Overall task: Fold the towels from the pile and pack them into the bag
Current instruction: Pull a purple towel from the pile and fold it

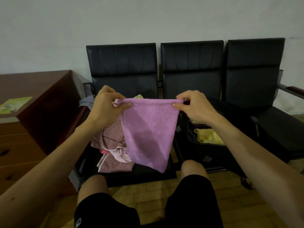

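— Grey wall behind, and against it we see three black chairs in a row. A brown desk stands to the left, carrying a green leaflet.
— And our hands?
— We hold a purple towel up by its top edge. Our left hand pinches the left corner between thumb and curled fingers, and our right hand pinches the right corner likewise. It hangs spread between them, above the left chair.
— Where are the rest?
— We see the pile, pink patterned cloth, on the left seat, partly behind the hanging towel. On the middle seat sits the black bag, open, with a yellow towel inside.
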